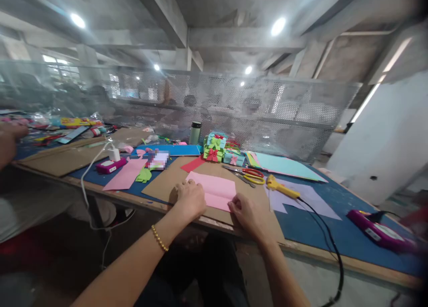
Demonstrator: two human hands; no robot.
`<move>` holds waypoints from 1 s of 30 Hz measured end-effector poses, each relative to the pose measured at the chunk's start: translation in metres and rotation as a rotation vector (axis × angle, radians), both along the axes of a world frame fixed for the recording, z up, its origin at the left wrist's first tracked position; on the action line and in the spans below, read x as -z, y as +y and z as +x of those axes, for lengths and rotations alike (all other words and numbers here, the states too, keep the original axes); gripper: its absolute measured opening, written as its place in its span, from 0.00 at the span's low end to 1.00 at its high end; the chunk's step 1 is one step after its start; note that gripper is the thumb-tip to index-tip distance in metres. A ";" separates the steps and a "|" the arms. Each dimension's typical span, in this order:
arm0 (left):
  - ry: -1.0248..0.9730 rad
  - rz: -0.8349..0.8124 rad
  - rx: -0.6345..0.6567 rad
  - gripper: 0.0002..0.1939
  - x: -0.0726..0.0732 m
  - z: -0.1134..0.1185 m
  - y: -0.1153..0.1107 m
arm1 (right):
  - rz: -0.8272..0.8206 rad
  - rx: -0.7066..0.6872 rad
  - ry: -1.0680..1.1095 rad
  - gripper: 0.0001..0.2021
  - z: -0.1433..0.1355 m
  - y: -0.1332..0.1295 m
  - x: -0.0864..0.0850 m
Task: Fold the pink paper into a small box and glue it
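A pink sheet [217, 187] with a crease across it lies on brown cardboard [167, 178] in front of me. My left hand [191, 199] is closed on its left side, with bent fingers and a ring; a gold bead bracelet circles that wrist. At the lower right corner, my right hand [245, 212] pinches the sheet's edge between thumb and fingers. Beyond the sheet are a red strip [194, 163] and scissors with red and yellow handles [253, 175]. A yellow glue gun [282, 187] rests on pale purple sheets [314, 200] to the right.
Small bow-topped boxes [215, 146] are stacked at the back beside a green bottle [195, 133]. Purple power strips [111, 165] sit at both sides, with cords over the table edge. Another person's hand [10, 135] shows at far left. A perforated screen [227, 106] stands behind.
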State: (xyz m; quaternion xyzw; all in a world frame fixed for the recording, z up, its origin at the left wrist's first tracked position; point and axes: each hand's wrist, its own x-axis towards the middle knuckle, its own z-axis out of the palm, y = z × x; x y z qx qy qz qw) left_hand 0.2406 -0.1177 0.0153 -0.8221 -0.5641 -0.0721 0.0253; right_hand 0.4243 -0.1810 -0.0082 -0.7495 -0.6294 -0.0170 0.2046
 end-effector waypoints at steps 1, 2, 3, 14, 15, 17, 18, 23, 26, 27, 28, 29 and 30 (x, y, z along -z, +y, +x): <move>0.000 0.004 -0.007 0.19 0.001 -0.001 0.001 | 0.002 0.003 -0.001 0.08 -0.001 -0.001 -0.001; 0.001 0.010 -0.011 0.19 0.002 -0.002 0.002 | 0.004 0.003 -0.005 0.08 -0.002 -0.001 -0.001; 0.003 0.016 -0.011 0.18 0.003 -0.003 0.003 | 0.004 0.004 -0.011 0.08 -0.003 -0.002 -0.002; 0.050 0.198 0.312 0.18 0.010 -0.015 -0.007 | 0.022 0.021 -0.023 0.08 -0.007 -0.006 -0.005; 0.057 0.173 0.345 0.18 0.011 -0.018 -0.004 | 0.021 0.021 -0.026 0.08 -0.006 -0.006 -0.005; 0.065 0.107 0.386 0.17 0.011 -0.024 0.005 | 0.018 0.021 -0.033 0.08 -0.006 -0.005 -0.003; 0.065 0.070 0.393 0.16 0.010 -0.026 0.010 | 0.017 0.021 -0.037 0.08 -0.005 -0.005 -0.002; 0.028 -0.044 0.313 0.15 0.008 -0.022 0.024 | 0.026 0.011 -0.073 0.08 -0.003 -0.004 0.000; -0.004 -0.042 0.194 0.31 0.011 -0.008 0.018 | 0.034 0.000 -0.112 0.08 -0.004 -0.005 -0.002; -0.013 -0.043 0.160 0.35 0.012 -0.004 0.015 | 0.038 -0.011 -0.130 0.08 -0.004 -0.006 -0.004; -0.020 -0.047 0.134 0.37 0.012 -0.001 0.013 | 0.047 -0.028 -0.150 0.08 -0.006 -0.007 -0.006; -0.025 -0.055 0.116 0.38 0.012 0.002 0.011 | 0.057 -0.053 -0.172 0.09 -0.008 -0.009 -0.009; -0.028 -0.065 0.105 0.38 0.011 0.003 0.010 | 0.066 -0.084 -0.192 0.10 -0.010 -0.010 -0.011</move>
